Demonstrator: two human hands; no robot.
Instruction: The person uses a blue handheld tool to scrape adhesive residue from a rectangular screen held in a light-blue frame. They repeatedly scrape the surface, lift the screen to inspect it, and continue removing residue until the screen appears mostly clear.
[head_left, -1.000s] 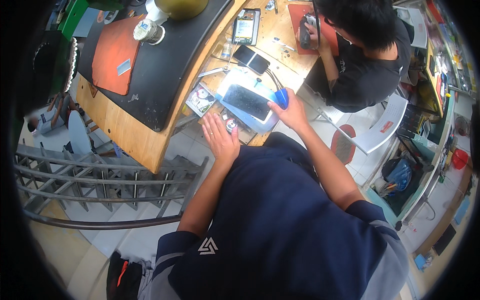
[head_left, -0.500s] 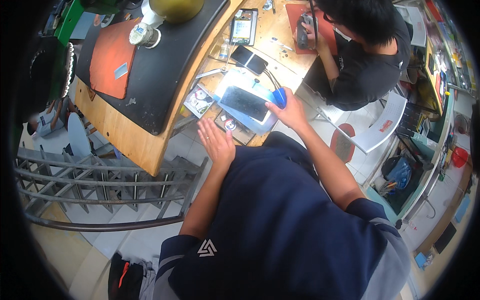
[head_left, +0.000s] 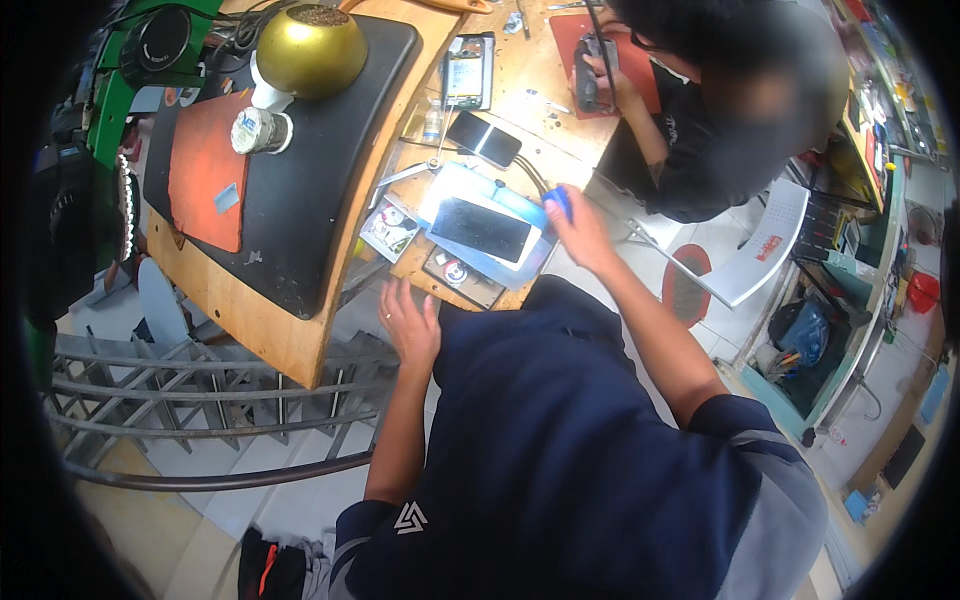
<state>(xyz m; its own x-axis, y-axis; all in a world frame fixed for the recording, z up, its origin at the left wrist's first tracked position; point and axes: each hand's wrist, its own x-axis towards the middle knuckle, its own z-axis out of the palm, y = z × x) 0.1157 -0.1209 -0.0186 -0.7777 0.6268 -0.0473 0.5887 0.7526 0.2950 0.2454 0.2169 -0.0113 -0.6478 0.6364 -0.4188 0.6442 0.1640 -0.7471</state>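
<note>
A phone or small tablet with a black screen and white edge (head_left: 482,230) lies face up on a pale blue, shiny flat surface (head_left: 500,268) at the bench's near corner. To its right, my right hand (head_left: 582,235) has its fingers closed round a small blue object (head_left: 557,203), its kind unclear; dark cables run close to it. My left hand (head_left: 410,325) is open, fingers apart and holding nothing, below the bench edge. Beyond the screen lies another black phone (head_left: 484,138). A small tray of parts (head_left: 391,227) sits to the left.
A co-worker (head_left: 690,130) at the far right handles a dark grey device (head_left: 596,80) over a red mat (head_left: 565,45). At left, a black-topped table (head_left: 330,180) bears an orange mat (head_left: 200,190), a gold bowl (head_left: 312,60) and a white tub (head_left: 258,131). Metal railings (head_left: 230,390) stand below.
My left hand has drawn back from the bench edge toward my body. My right thumb has come off the screen's edge, while the blue object stays with that hand. The view has shifted slightly.
</note>
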